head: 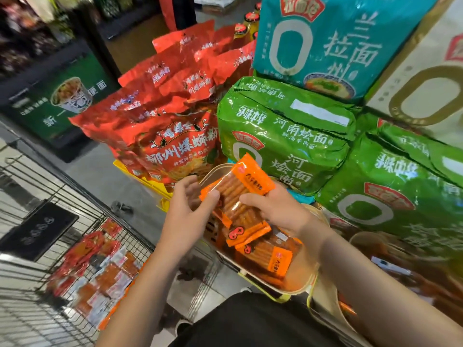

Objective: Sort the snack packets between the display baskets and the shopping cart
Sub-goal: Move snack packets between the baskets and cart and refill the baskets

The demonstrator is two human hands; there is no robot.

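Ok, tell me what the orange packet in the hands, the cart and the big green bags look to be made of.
Orange packet: thin plastic film, glossy, with a clear window showing the snack sticks inside.
Cart: dark metal wire, judging by its thin rigid grid, though a coating can't be ruled out.
Green bags: shiny plastic film, creased and catching glare.

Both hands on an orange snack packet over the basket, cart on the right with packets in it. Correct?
Not quite: the head view shows the shopping cart on the left. Both the left hand and right hand do hold the orange snack packet over the basket.
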